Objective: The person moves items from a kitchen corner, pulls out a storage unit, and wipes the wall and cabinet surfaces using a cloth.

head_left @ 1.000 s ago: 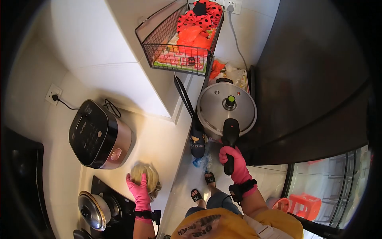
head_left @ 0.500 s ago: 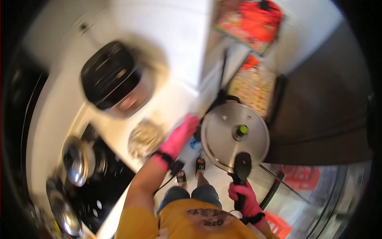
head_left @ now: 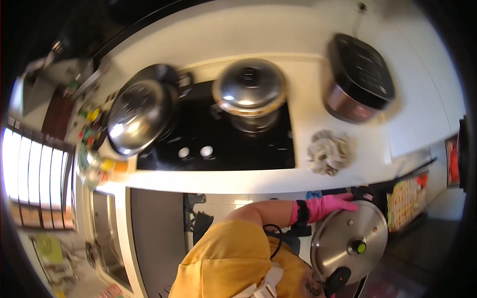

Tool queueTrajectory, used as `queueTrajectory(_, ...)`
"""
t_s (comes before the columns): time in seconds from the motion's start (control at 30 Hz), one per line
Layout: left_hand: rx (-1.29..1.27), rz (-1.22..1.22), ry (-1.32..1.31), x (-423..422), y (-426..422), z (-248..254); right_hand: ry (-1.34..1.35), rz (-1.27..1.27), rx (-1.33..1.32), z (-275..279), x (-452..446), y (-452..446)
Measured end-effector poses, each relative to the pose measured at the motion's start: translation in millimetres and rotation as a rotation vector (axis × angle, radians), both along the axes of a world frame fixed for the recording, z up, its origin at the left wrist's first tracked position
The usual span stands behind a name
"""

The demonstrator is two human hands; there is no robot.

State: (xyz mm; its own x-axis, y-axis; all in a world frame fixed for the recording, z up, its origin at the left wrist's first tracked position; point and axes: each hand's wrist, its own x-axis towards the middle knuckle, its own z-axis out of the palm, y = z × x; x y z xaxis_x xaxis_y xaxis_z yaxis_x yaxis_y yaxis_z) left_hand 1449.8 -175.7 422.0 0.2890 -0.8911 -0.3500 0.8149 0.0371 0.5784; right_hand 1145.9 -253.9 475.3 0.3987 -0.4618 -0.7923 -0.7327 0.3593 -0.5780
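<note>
A pressure cooker (head_left: pixel 343 233) with a steel lid and a green-topped valve is at the lower right, above floor level. My left hand (head_left: pixel 328 206), in a pink glove, is at its far rim beside the short black handle, with the fingers closing on that edge. The long black handle (head_left: pixel 338 279) runs toward my body and out at the bottom of the view. Only a trace of my right hand's pink glove shows there, by that handle; its fingers are mostly hidden.
A black cooktop (head_left: pixel 223 149) carries a lidded steel pot (head_left: pixel 251 92) and a lidded wok (head_left: pixel 139 116). Right of it on the counter are a rice cooker (head_left: pixel 360 79) and a bundle of pale, crumpled material (head_left: pixel 328 153). Bottles (head_left: pixel 92 166) crowd the left end, near a sink (head_left: pixel 107 223).
My view has swung left toward the cooktop. My left hand, apart from the pressure cooker before, is now at its rim. My right hand, earlier plainly wrapped round the long handle, is mostly out of sight.
</note>
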Motion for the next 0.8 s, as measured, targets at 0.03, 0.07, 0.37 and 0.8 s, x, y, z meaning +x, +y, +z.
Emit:
queueTrajectory(0.03,-0.155,0.028,-0.037,-3,10,1,-0.017,0.054,-0.003,6,11,5)
queueTrajectory(0.07,-0.239,0.062,-0.024,-2,48,45,-0.030,0.125,-0.001,12,20,9)
queueTrajectory(0.37,-0.346,0.728,-0.215,-72,248,63,-0.144,0.705,0.104,41,62,81)
queueTrajectory(0.8,-0.022,1.555,-0.291,-305,513,103,0.004,1.504,0.242,95,65,280)
